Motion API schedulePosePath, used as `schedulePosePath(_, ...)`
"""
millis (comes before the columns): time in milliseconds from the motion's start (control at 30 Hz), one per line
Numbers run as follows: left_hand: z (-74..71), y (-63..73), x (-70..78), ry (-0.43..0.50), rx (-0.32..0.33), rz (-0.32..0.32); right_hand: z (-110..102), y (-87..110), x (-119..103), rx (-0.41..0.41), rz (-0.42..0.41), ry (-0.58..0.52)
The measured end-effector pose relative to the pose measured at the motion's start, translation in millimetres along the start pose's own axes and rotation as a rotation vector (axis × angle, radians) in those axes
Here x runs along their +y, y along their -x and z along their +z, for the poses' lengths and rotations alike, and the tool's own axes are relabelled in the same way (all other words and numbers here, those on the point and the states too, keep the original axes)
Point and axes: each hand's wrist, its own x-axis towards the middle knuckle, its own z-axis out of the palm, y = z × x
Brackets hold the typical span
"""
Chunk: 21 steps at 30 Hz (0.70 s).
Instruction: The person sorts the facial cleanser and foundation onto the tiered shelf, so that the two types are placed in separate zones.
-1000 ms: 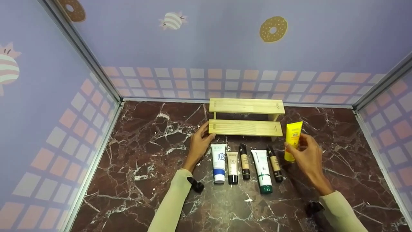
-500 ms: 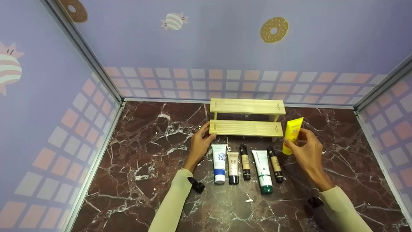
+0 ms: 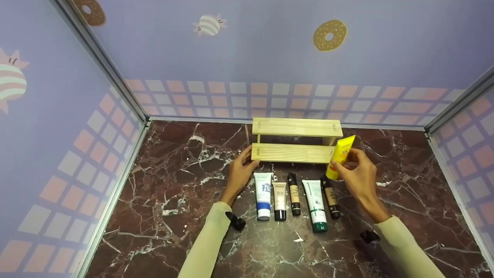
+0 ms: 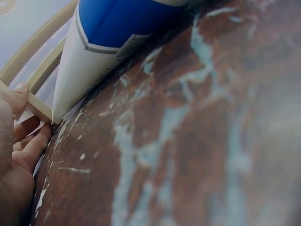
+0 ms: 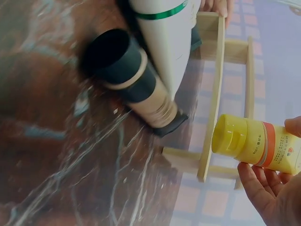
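Head view: the right hand (image 3: pixel 357 170) pinches a yellow tube (image 3: pixel 341 155) between thumb and fingers, its cap end down and its flat end up, leaning toward the surface's right edge. The tube overlaps the right end of the lower step (image 3: pixel 289 153) of a wooden stand (image 3: pixel 297 126); whether the two touch, I cannot tell. In the right wrist view the fingers lie along one side of the tube, leaving the yellow cap free. The left hand (image 3: pixel 241 170) grips the left end of the lower step, thumb on one side and fingers on the other.

The stand is by the back edge of the dark marbled surface (image 3: pixel 173 173), near the middle of that edge. Between it and the front edge, five tubes lie in a row, caps toward the front edge. Counting from the surface's left edge: a white tube with a blue band (image 3: pixel 263 193), a small beige BB tube (image 3: pixel 279 197), a slim black-and-beige tube (image 3: pixel 294 195), a white tube with a green cap (image 3: pixel 315 200) and another black-and-beige tube (image 3: pixel 330 197). Behind the back edge rises a lilac wall (image 3: pixel 266 50) printed with doughnuts, sweets and squares.
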Motion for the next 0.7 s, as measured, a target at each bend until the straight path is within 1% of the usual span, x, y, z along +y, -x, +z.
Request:
schedulePosePath(300,-0.4,-0.3,-2.3,0.022,0.001,-0.003,14,-4.3,-12,-0.008,-0.031,-0.033)
schedulePosePath(500,-0.8,0.7,-1.2,0.014,0.009,-0.007,20,-7.7,-18,-0.017,-0.039,-0.044)
schedulePosePath(700,0.0,-0.3,-2.4,0.017,0.008,-0.001,24,-14.7,-26,-0.020,-0.030,-0.088)
